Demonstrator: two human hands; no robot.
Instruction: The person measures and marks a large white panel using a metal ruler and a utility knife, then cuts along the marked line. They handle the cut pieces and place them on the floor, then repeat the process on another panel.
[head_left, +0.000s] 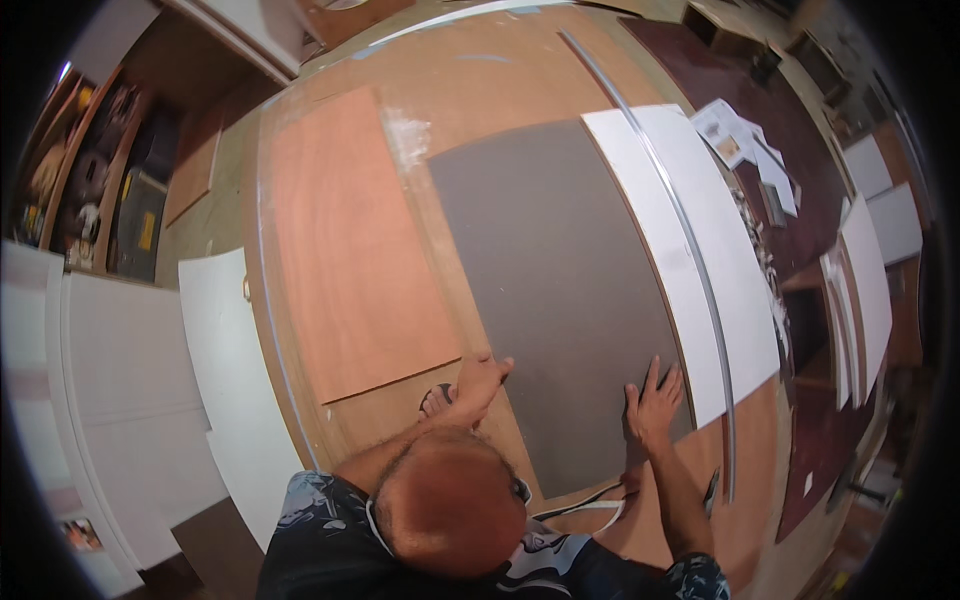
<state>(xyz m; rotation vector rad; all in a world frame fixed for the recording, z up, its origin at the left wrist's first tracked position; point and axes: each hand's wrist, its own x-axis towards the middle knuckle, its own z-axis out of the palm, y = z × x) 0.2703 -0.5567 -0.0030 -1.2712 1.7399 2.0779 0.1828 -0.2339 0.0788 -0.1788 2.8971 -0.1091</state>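
Note:
A large grey-brown panel (555, 270) lies on the wooden worktable (480, 65). My left hand (480, 385) is closed at the panel's left edge, its fingertips reaching onto the grey face; the underside of the grip is hidden. My right hand (655, 402) rests flat near the panel's lower right edge, fingers spread and holding nothing. Along the right side lies a white panel (665, 190), partly beneath or beside the grey one. A long metal bar (668, 180) crosses this white panel lengthwise and runs past its near end.
A bare reddish wood panel (350, 250) lies on the left of the table. White sheets (225, 360) lean or lie beyond the left edge. Papers (725, 135) are on a dark red surface at the right. Shelves with tool cases (140, 225) stand at the far left.

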